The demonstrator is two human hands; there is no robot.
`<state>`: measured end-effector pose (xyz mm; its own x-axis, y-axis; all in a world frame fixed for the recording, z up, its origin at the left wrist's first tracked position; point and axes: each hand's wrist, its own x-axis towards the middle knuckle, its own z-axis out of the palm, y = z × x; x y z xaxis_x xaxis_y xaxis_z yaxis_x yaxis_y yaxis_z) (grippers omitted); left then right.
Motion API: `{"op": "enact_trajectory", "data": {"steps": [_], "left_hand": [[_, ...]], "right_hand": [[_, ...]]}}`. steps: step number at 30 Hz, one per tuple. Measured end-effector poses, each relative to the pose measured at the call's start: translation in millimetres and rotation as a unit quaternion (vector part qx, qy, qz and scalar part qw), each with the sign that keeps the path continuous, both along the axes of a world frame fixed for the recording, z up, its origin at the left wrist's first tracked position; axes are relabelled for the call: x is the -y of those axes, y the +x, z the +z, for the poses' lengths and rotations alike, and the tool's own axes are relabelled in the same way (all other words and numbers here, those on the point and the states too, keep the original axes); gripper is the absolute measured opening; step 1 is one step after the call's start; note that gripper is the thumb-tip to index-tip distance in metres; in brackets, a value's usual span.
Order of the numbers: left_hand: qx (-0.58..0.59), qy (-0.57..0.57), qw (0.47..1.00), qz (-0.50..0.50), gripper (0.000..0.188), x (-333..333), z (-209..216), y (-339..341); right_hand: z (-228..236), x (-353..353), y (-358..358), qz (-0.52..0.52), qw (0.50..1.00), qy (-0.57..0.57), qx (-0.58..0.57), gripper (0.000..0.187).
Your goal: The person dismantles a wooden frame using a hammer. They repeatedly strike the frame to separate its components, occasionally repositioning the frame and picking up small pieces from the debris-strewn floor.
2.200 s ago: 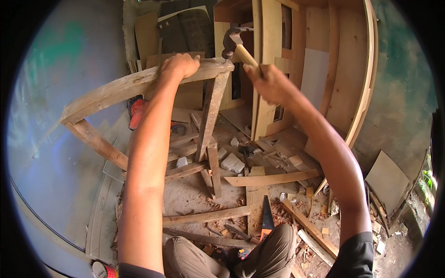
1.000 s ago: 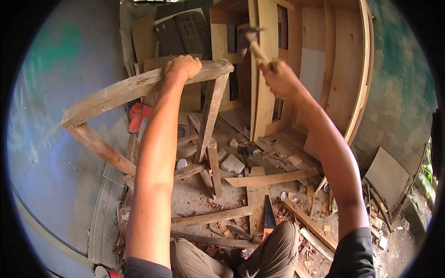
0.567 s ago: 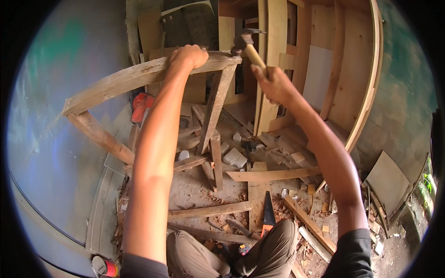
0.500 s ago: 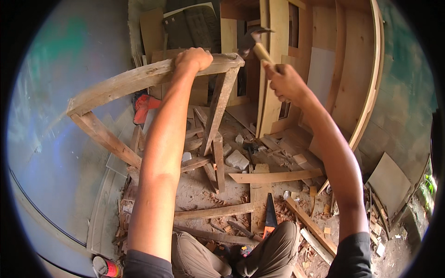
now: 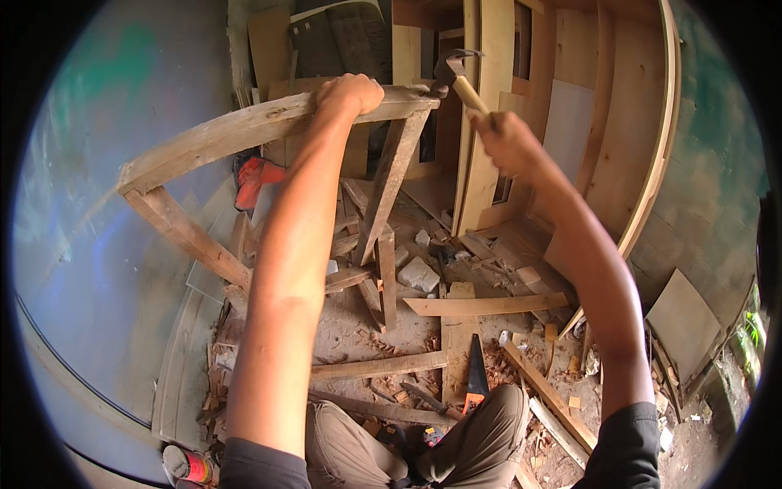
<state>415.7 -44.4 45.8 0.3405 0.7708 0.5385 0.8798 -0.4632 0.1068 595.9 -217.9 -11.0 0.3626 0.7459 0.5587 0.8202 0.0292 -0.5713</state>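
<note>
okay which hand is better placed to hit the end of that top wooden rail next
Right. The right hand grips the hammer, its head right by the rail's end. The left hand is clamped on top of the rail, steadying it.

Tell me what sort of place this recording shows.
Probably a rough carpentry workspace or building site: the left hand grips a weathered wooden frame, the right hand holds a hammer, and offcuts and a handsaw litter the dirt floor.
</note>
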Motion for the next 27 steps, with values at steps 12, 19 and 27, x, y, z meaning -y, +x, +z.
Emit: {"op": "enact_trajectory", "data": {"steps": [12,19,27], "left_hand": [[0.005,0.024,0.999,-0.041,0.046,9,10,17],[-0.019,0.024,1.0,-0.003,0.046,-12,8,8],[-0.015,0.018,0.999,-0.039,0.045,-13,11,20]], "right_hand": [[37,-25,33,0.075,0.847,0.516,0.107,0.047],[29,11,20,0.013,0.991,0.096,-0.096,0.054],[40,-29,12,0.038,0.84,0.538,0.067,0.048]]}}
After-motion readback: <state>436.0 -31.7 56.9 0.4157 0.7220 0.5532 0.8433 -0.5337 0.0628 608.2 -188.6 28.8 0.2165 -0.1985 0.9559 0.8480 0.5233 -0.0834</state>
